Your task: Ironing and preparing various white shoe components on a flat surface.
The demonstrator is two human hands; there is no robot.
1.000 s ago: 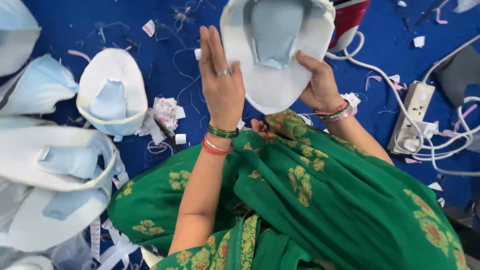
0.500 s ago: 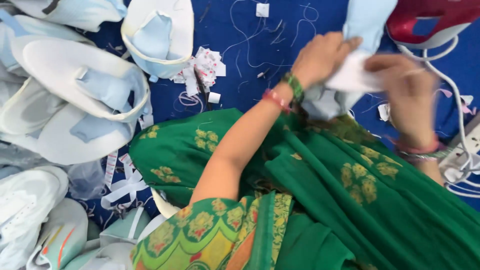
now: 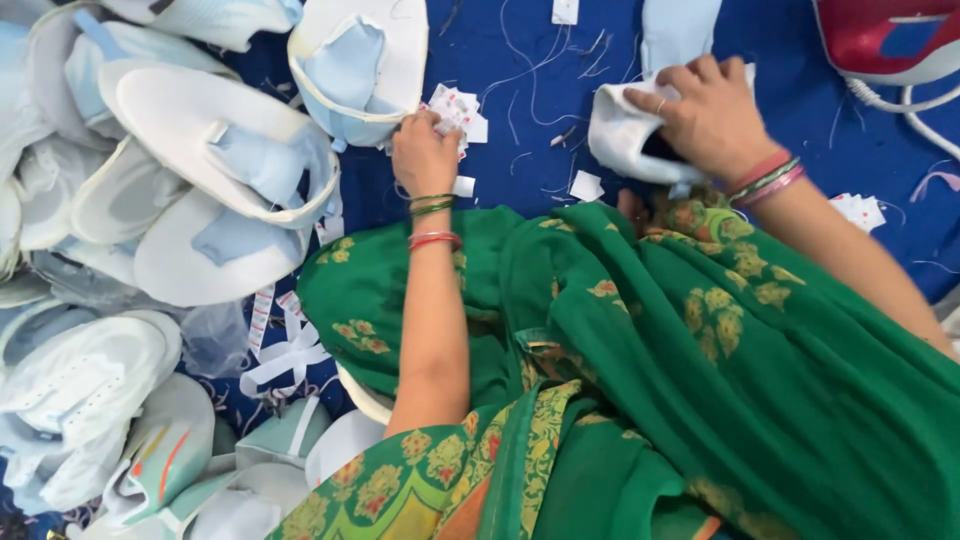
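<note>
**Head view: one hand at the tag pile, the other holding a shoe upper**

The left hand [image 3: 425, 150] reaches forward to a small heap of white paper tags [image 3: 460, 110] lying on the blue surface [image 3: 530, 60]. Its fingers are curled down at the near edge of the heap. Whether a tag is already pinched between them cannot be told, since the knuckles hide the fingertips.

The right hand [image 3: 710, 115] is well apart from the left. It is closed over a folded white shoe upper [image 3: 620, 140] with a pale blue lining, pressing it against the surface just beyond the green garment [image 3: 700, 350] that covers the lap.

Another upper [image 3: 355, 65], white with a blue tongue, lies just beside the tag heap. A large stack of similar uppers [image 3: 200, 170] fills the left of the view. Loose threads and stray tags are scattered between the hands, and a red iron [image 3: 880, 35] sits at the far right.

Judged from this arrangement, the step in hand is taking a single tag from the heap while the held upper waits. The next move calls for separating one tag cleanly from its neighbours. It also calls for bringing the two hands together, with the right hand keeping the upper open enough to show where the tag goes.
</note>
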